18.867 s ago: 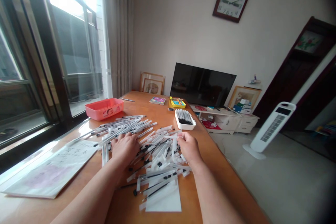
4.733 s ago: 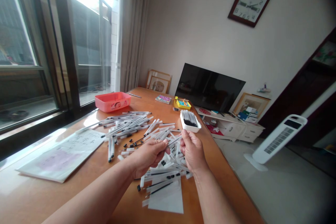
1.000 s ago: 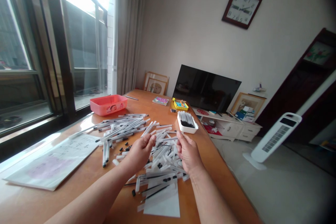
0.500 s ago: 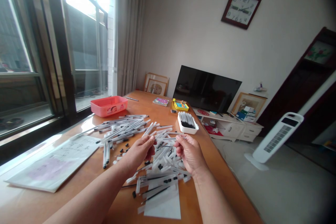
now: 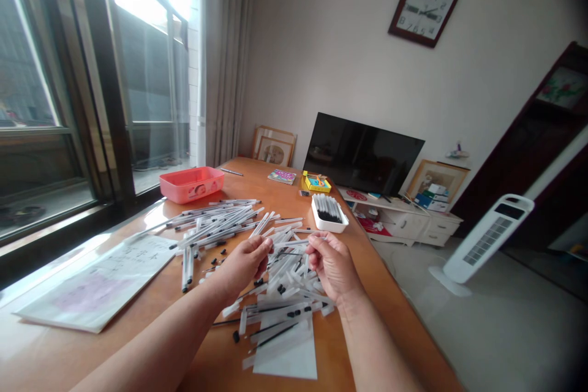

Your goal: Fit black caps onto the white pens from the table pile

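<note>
Both my hands hover just above a heap of loose clear pen barrels and black refills [image 5: 287, 285] on the orange wooden table [image 5: 220, 355]. My left hand [image 5: 245, 260] pinches one end of a clear pen barrel [image 5: 287, 244]. My right hand [image 5: 331, 263] is closed on the barrel's other end, fingers curled around it. A thin black refill lies just below the barrel between the hands. A second spread of assembled pens [image 5: 215, 223] lies further back to the left. A white tray [image 5: 329, 213] holding several pens stands behind my right hand.
A pink plastic box [image 5: 192, 184] sits at the back left near the window. A printed sheet [image 5: 98, 278] lies at the left, a white paper [image 5: 289, 349] under the near pens. Small books and a yellow box [image 5: 315, 182] lie at the table's far end. The table edge runs along the right.
Over the last second my hands have come closer together with the barrel held across them. The view shifted slightly. The piles and trays have not moved.
</note>
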Motion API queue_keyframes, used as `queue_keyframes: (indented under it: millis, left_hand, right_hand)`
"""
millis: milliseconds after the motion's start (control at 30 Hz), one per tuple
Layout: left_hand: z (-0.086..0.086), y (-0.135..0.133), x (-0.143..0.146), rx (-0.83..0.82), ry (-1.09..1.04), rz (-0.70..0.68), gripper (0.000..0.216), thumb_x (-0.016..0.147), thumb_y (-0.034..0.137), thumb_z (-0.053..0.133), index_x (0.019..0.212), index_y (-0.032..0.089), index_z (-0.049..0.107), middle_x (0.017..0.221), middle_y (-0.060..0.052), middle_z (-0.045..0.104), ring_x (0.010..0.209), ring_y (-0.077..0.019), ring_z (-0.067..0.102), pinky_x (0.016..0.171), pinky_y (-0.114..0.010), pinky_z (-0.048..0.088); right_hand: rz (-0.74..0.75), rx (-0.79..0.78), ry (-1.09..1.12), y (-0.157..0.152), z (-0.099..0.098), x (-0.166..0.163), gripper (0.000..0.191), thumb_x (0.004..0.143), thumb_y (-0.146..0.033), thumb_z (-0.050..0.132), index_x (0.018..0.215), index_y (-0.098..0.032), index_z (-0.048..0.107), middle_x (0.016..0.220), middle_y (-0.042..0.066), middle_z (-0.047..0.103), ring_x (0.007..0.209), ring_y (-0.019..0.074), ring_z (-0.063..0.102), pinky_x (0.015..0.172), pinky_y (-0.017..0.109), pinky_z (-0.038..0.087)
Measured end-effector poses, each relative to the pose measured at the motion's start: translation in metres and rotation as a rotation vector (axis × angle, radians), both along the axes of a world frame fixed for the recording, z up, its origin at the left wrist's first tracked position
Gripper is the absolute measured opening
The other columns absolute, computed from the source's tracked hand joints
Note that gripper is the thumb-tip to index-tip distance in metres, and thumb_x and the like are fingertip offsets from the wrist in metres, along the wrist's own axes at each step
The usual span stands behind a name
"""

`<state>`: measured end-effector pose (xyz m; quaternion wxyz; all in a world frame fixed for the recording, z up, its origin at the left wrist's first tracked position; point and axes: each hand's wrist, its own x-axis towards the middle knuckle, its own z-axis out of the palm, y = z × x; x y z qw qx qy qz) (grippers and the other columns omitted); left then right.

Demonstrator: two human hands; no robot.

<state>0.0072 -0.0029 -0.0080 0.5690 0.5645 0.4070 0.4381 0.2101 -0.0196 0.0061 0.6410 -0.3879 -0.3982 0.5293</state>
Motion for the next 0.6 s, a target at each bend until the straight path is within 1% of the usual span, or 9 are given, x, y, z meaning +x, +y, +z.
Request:
queue_keyframes:
  millis: [67,133,200,267,333,400,500,533,600]
  left_hand:
    - [-0.0023,0.0007,-0.0001,-0.033,0.049,0.005,0.050,0.088,0.069,0.056,0.072,0.021,0.054,0.049,0.005,0.043,0.046,-0.0110,0.034,0.048,-0.026,0.024]
    - [-0.0031,0.0004,-0.0005,-0.068,0.074,0.003,0.054,0.089,0.072,0.052,0.070,0.021,0.055,0.048,0.004,0.044,0.044,-0.0113,0.033,0.047,-0.027,0.022]
    - [-0.0019,-0.0006,-0.0009,-0.073,0.057,0.004,0.055,0.088,0.073,0.053,0.071,0.020,0.056,0.053,0.001,0.051,0.047,-0.0121,0.040,0.049,-0.027,0.028]
    - [0.0004,-0.0018,-0.0009,-0.053,0.004,-0.003,0.050,0.085,0.069,0.060,0.074,0.020,0.057,0.062,-0.001,0.058,0.053,-0.0130,0.047,0.054,-0.027,0.035]
    - [0.0017,-0.0023,-0.0005,-0.029,-0.047,-0.033,0.044,0.083,0.062,0.067,0.075,0.020,0.056,0.066,0.000,0.059,0.056,-0.0128,0.048,0.057,-0.026,0.038]
    - [0.0009,-0.0019,0.0002,-0.018,-0.039,-0.043,0.042,0.083,0.060,0.068,0.074,0.021,0.055,0.059,0.003,0.053,0.052,-0.0119,0.042,0.054,-0.026,0.033]
    - [-0.0021,-0.0007,0.0011,-0.032,0.023,-0.008,0.046,0.086,0.065,0.061,0.072,0.022,0.055,0.051,0.005,0.045,0.047,-0.0113,0.033,0.049,-0.026,0.023]
    - [-0.0028,-0.0005,0.0013,-0.044,0.040,0.000,0.048,0.087,0.068,0.059,0.072,0.022,0.056,0.049,0.005,0.043,0.045,-0.0113,0.031,0.048,-0.027,0.021]
    - [-0.0024,-0.0008,0.0013,-0.067,0.060,0.011,0.053,0.087,0.072,0.054,0.071,0.022,0.057,0.048,0.004,0.044,0.045,-0.0117,0.032,0.048,-0.027,0.021]
  right_hand:
    - [0.012,0.013,-0.005,-0.0007,0.0008,-0.0007,0.029,0.075,-0.037,0.083,0.088,-0.018,0.065,0.065,-0.001,0.064,0.049,0.0083,0.050,0.045,0.019,0.036]
    - [0.010,0.018,-0.010,-0.0011,0.0016,-0.0012,0.028,0.075,-0.036,0.082,0.087,-0.017,0.065,0.065,-0.001,0.064,0.049,0.0081,0.049,0.045,0.019,0.035]
    - [-0.005,0.011,-0.004,-0.0009,0.0023,-0.0011,0.028,0.074,-0.036,0.083,0.086,-0.018,0.064,0.064,-0.001,0.063,0.048,0.0074,0.047,0.044,0.018,0.033]
    - [-0.022,0.002,0.010,-0.0004,0.0026,-0.0005,0.029,0.073,-0.035,0.083,0.085,-0.018,0.063,0.063,-0.002,0.062,0.047,0.0066,0.045,0.043,0.018,0.031]
    - [-0.026,0.003,0.020,-0.0001,0.0024,0.0000,0.029,0.072,-0.034,0.083,0.084,-0.018,0.063,0.062,-0.003,0.061,0.046,0.0061,0.043,0.043,0.018,0.030]
    - [-0.019,0.013,0.015,-0.0001,0.0016,-0.0002,0.028,0.074,-0.034,0.082,0.085,-0.018,0.063,0.062,-0.003,0.060,0.046,0.0060,0.043,0.043,0.017,0.030]
    - [-0.008,0.028,-0.009,-0.0004,0.0002,-0.0015,0.026,0.077,-0.034,0.080,0.087,-0.018,0.063,0.063,-0.003,0.060,0.047,0.0059,0.043,0.043,0.018,0.030]
    - [-0.006,0.030,-0.015,-0.0004,0.0000,-0.0019,0.025,0.077,-0.034,0.080,0.087,-0.018,0.063,0.063,-0.003,0.060,0.047,0.0059,0.042,0.043,0.018,0.030]
    - [-0.009,0.029,-0.015,-0.0004,0.0001,-0.0022,0.026,0.077,-0.035,0.080,0.086,-0.018,0.063,0.063,-0.003,0.060,0.047,0.0060,0.042,0.043,0.018,0.030]
